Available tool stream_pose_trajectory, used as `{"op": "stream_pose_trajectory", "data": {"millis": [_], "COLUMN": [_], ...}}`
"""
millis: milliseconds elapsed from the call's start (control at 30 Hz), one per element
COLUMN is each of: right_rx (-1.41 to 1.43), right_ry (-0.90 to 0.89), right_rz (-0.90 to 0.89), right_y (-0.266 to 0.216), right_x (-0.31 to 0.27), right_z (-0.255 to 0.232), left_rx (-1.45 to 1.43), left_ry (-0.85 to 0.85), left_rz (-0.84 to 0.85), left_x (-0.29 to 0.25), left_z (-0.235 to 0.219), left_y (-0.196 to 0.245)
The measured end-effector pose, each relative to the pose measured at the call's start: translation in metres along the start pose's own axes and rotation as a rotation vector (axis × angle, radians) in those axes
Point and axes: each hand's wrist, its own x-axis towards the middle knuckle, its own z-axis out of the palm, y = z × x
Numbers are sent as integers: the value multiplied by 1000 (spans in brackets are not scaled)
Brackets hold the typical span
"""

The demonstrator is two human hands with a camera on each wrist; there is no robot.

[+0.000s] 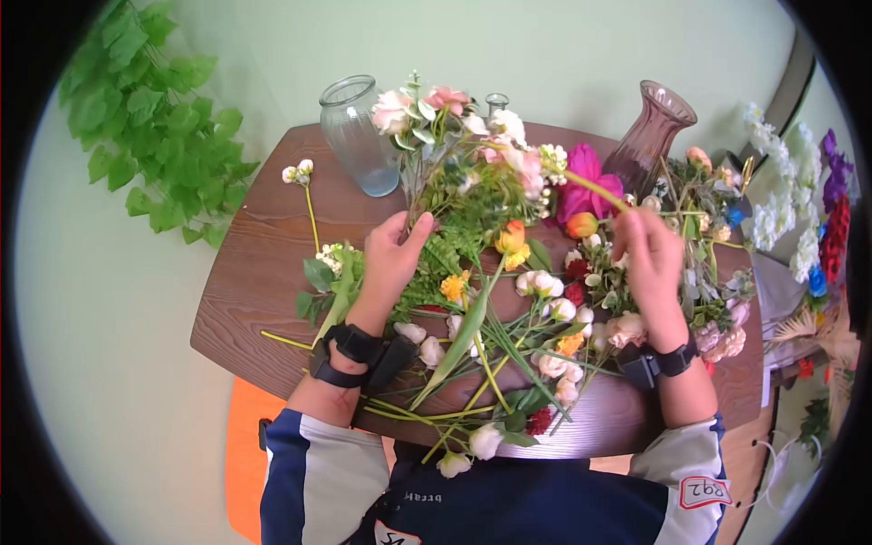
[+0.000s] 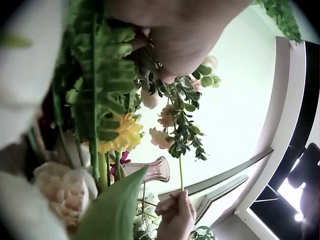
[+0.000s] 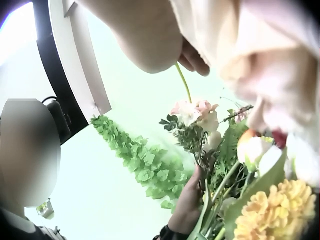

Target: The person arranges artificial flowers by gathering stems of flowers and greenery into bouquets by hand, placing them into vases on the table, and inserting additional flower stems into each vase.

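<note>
In the head view my left hand grips the gathered stems of an upright bunch of pink and white artificial flowers with small green leaves. My right hand, raised to the right, pinches the end of a yellow-green flower stem. That stem slants up and left, its far end among the pink and white blossoms. The right wrist view shows the stem running from the right fingers to the pale blossoms above the left hand. Fern leaves lie just right of the left hand.
Loose flowers and stems cover the table before me, with white buds near its front edge. A clear glass vase stands at the back left, a purple glass vase at the back right. A large magenta flower lies between them.
</note>
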Motion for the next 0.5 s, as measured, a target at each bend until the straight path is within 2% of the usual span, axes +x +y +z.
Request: {"op": "stream_pose_trajectory", "data": {"millis": [67, 133, 200, 267, 333, 400, 467, 500], "right_rx": [175, 226, 197, 261, 272, 284, 421, 487], "right_ry": [138, 275, 392, 482, 518, 553, 620, 607], "right_rz": [4, 14, -29, -23, -51, -80, -51, -32], "right_y": [-5, -9, -13, -17, -18, -18, -17, -17], "right_x": [4, 7, 8, 8, 12, 15, 17, 19], "right_z": [-14, -27, -37, -44, -53, -63, -75, -82], "left_rx": [-74, -81, -243, -274, -342, -309, -280, -278], "left_ry": [129, 99, 94, 82, 181, 169, 305, 307], "left_rz": [182, 193, 223, 220, 278, 271, 241, 241], "left_x": [-5, -11, -14, -13, -12, -12, -8, -10], "left_z": [2, 2, 2, 0, -1, -3, -1, -5], "left_y": [9, 22, 26, 26, 27, 26, 22, 24]}}
